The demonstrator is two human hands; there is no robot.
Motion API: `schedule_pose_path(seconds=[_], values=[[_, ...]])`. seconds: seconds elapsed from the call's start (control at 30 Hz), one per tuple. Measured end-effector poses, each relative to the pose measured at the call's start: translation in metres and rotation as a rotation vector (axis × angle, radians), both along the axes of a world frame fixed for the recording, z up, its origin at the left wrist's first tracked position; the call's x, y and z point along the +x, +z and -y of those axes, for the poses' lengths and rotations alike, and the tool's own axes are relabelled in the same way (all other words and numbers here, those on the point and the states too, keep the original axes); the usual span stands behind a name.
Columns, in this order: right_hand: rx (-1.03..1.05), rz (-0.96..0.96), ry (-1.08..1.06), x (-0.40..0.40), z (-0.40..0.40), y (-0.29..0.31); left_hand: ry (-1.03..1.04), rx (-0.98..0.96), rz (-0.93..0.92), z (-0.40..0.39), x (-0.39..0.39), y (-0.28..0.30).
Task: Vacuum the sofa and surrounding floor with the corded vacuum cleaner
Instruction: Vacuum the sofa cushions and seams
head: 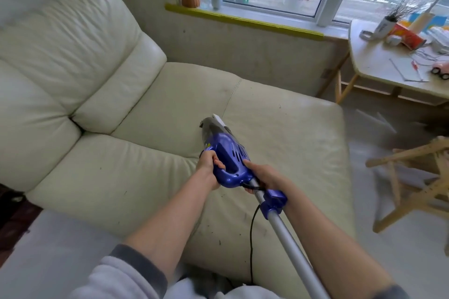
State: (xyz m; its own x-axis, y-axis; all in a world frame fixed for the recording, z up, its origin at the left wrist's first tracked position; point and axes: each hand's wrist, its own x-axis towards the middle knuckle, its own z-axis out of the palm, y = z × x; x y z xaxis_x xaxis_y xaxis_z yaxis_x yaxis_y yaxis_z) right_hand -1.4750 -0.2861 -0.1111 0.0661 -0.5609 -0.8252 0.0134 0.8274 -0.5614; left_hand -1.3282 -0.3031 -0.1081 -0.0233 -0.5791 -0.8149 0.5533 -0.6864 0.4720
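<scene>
A blue corded vacuum cleaner (228,153) lies nozzle-first on the cream leather sofa (150,114), its grey dust cup and white nozzle pointing away from me. My left hand (208,165) grips the blue handle loop from the left. My right hand (263,177) holds the body's rear end where the silver tube (291,247) joins it. The black cord (251,238) hangs from the handle down over the seat's front edge. Dark crumbs dot the seat cushion near me.
A windowsill (243,19) with vases and bottles runs behind the sofa. A pale table (379,65) cluttered with small items stands at the right. A wooden folding chair frame (413,182) is on the light floor (401,250) to the right of the sofa.
</scene>
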Motion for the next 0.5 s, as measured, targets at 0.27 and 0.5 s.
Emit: schedule_pose_path(seconds=[0.27,0.5], values=[[-0.023,-0.032,-0.072,-0.024,-0.006,0.007,-0.092,-0.016,0.003,0.006,-0.028,0.006],[-0.022,-0.037,-0.099,-0.033,-0.002,0.006,-0.113,-0.012,-0.011,0.014,-0.039,0.007]])
